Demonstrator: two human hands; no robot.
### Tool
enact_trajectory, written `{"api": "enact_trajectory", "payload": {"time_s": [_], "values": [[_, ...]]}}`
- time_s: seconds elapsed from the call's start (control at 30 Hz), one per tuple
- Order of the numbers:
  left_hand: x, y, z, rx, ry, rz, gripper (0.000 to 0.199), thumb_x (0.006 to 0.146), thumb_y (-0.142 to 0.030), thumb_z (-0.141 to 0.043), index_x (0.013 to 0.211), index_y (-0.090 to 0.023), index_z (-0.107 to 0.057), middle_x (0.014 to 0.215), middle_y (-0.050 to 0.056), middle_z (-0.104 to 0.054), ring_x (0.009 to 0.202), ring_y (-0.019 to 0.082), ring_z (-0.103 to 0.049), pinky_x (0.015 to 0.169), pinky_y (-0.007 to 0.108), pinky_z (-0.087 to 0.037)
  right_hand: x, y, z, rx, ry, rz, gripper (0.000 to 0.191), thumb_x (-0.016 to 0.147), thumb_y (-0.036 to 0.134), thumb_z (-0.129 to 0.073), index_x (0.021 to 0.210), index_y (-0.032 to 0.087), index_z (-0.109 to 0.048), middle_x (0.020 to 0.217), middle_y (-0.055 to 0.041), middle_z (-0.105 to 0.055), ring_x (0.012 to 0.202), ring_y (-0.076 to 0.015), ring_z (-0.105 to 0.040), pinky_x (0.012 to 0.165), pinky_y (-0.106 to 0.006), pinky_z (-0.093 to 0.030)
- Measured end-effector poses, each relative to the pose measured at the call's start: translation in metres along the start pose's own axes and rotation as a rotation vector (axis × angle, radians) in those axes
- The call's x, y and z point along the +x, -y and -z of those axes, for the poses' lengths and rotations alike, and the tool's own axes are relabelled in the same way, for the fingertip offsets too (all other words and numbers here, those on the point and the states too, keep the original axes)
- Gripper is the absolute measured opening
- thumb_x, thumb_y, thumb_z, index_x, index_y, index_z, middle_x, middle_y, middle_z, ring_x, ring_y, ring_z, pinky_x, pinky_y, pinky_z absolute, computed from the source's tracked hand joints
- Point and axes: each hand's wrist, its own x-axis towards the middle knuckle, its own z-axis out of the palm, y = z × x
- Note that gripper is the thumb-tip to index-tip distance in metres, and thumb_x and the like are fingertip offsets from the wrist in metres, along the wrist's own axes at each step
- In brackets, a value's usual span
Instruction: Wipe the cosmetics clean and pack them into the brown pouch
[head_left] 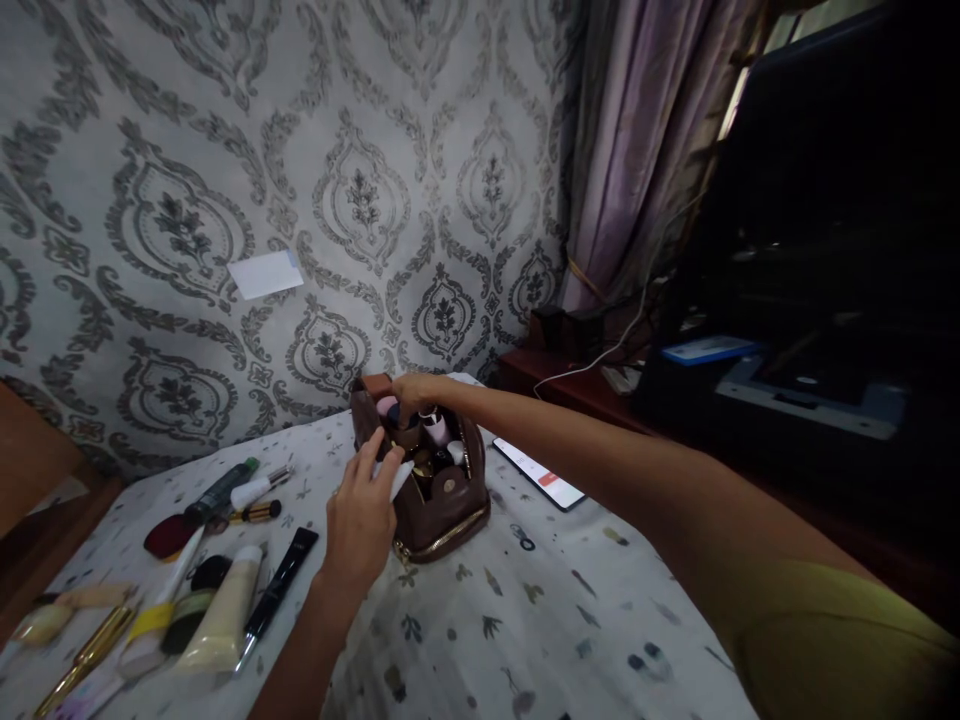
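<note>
A brown makeup bag (442, 535) with a gold zip stands unzipped on the patterned cloth, packed with cosmetics. My right hand (421, 396) reaches down into its far side, fingers bent and partly hidden among dark items; what they hold cannot be made out. At the bag's near left side is my left hand (364, 505), with a slim white item (402, 480) between thumb and fingers. Inside the bag show a pale pink bottle (435, 430) and a white round cap (456, 453).
On the left lie a cream tube (225, 615), a black tube (281, 590), a green bottle (221, 490), a white bottle (259, 487) and a gold tube (90, 655). A phone (540, 473) rests right of the bag, under my forearm. Patterned wall (360, 200) behind; dark screen (810, 200) at right.
</note>
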Motion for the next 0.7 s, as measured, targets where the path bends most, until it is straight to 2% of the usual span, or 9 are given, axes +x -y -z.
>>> {"api": "enact_trajectory", "payload": {"time_s": [0.17, 0.3, 0.43, 0.7], "values": [[-0.0002, 0.0008, -0.0001, -0.001, 0.011, 0.010, 0.064, 0.073, 0.007, -0.044, 0.126, -0.026, -0.059, 0.151, 0.005, -0.046, 0.127, 0.027, -0.053, 0.079, 0.036, -0.060, -0.0024, 0.0048, 0.0006, -0.032, -0.022, -0.097, 0.049, 0.068, 0.035, -0.080, 0.107, 0.008, -0.072, 0.088, -0.0102, -0.074, 0.077, -0.0214, -0.067, 0.061, -0.023, -0.048], [-0.0001, 0.0006, 0.0006, -0.007, 0.021, 0.011, 0.065, 0.073, 0.007, -0.044, 0.126, -0.026, -0.059, 0.151, 0.005, -0.045, 0.128, 0.027, -0.052, 0.081, 0.037, -0.060, -0.0046, 0.0058, 0.0004, -0.033, -0.051, -0.111, 0.049, 0.068, 0.035, -0.079, 0.109, 0.009, -0.071, 0.095, -0.0103, -0.075, 0.082, -0.0214, -0.068, 0.062, -0.021, -0.047], [0.0005, -0.0004, 0.0025, -0.010, 0.038, 0.021, 0.062, 0.074, 0.006, -0.043, 0.126, -0.026, -0.059, 0.151, 0.005, -0.046, 0.129, 0.028, -0.051, 0.080, 0.039, -0.061, -0.0043, 0.0031, -0.0006, -0.015, -0.075, -0.091, 0.055, 0.066, 0.034, -0.081, 0.116, 0.016, -0.069, 0.099, -0.0054, -0.075, 0.088, -0.0194, -0.068, 0.064, -0.017, -0.046], [0.0006, -0.0012, 0.0037, -0.019, 0.034, 0.014, 0.064, 0.075, 0.007, -0.043, 0.127, -0.026, -0.059, 0.150, 0.006, -0.046, 0.129, 0.028, -0.052, 0.084, 0.040, -0.060, -0.0023, 0.0021, -0.0017, 0.002, -0.094, -0.090, 0.054, 0.065, 0.034, -0.082, 0.116, 0.019, -0.069, 0.089, -0.0026, -0.075, 0.089, -0.0195, -0.068, 0.065, -0.016, -0.047]]}}
